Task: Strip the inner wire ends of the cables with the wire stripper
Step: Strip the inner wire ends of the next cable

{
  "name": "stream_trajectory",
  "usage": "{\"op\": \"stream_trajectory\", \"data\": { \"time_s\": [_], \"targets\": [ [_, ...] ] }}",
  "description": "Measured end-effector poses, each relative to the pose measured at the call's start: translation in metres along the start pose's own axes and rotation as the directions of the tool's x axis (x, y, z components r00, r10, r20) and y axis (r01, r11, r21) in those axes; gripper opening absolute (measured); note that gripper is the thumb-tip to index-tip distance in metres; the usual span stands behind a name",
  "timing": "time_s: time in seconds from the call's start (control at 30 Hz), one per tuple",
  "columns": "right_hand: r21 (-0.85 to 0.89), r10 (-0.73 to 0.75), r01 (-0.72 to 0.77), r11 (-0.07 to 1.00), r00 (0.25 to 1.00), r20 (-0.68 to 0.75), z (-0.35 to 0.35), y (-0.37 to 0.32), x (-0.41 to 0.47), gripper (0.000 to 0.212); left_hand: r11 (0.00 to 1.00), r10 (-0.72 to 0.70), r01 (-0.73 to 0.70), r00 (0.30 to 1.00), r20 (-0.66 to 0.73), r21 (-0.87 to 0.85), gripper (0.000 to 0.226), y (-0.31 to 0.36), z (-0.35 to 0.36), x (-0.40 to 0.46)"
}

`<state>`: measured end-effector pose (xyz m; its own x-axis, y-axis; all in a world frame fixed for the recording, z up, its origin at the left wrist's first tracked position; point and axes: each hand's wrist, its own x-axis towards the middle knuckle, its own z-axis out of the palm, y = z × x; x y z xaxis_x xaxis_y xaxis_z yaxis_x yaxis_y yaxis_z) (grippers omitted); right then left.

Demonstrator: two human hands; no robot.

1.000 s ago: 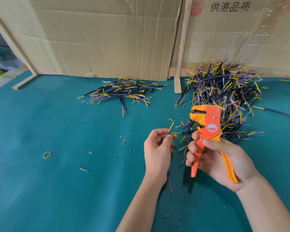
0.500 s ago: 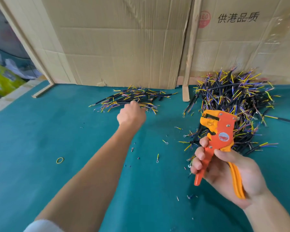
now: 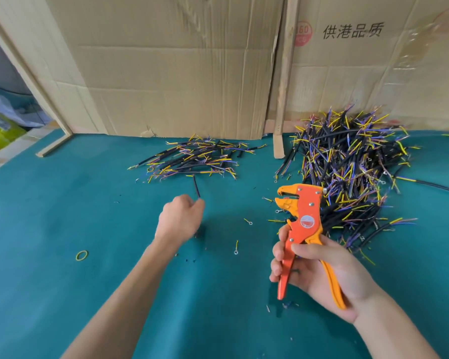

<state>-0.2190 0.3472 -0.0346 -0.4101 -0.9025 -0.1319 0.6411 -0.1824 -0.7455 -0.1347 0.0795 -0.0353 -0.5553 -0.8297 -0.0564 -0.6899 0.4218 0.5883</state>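
Note:
My right hand (image 3: pixel 319 268) grips the orange wire stripper (image 3: pixel 302 216) by its handles, jaws up and pointing left, just in front of the big heap of black cables (image 3: pixel 347 172) with yellow and purple inner wires. My left hand (image 3: pixel 180 218) hovers over the green mat with its fingers curled, and I see nothing in it. A single black cable (image 3: pixel 196 186) lies just past its knuckles, trailing from the smaller cable pile (image 3: pixel 197 159) at the back. Whether the fingers touch that cable I cannot tell.
Cardboard sheets (image 3: pixel 179 73) and a wooden strip (image 3: pixel 283 86) stand along the mat's far edge. A yellow rubber band (image 3: pixel 82 255) lies at the left. Small ring terminals (image 3: pixel 248 222) and insulation scraps are scattered between my hands.
One second ago my left hand pinched a cable near the stripper. It then reached out to the smaller pile, and now it has drawn back a little without the cable. The stripper hand stayed put.

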Motion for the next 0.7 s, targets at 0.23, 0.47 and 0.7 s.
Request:
{"op": "stream_trajectory", "data": {
  "time_s": [0.23, 0.47, 0.7],
  "targets": [
    [-0.118, 0.053, -0.058, 0.991, 0.998, -0.039, 0.004, 0.006, 0.003, 0.043, 0.939, 0.265, -0.26, 0.964, -0.006, -0.227, 0.021, -0.014, 0.021, -0.13],
    [-0.1, 0.054, -0.063, 0.993, 0.995, -0.088, 0.003, 0.007, 0.006, 0.042, 0.971, 0.198, -0.211, 0.974, -0.115, -0.115, 0.03, 0.0, 0.032, -0.124],
    [-0.057, 0.065, -0.071, 0.996, 0.993, -0.103, 0.005, 0.008, 0.007, 0.047, 0.99, 0.022, -0.014, 0.998, -0.055, 0.141, 0.028, 0.052, 0.063, -0.061]
  ]
}}
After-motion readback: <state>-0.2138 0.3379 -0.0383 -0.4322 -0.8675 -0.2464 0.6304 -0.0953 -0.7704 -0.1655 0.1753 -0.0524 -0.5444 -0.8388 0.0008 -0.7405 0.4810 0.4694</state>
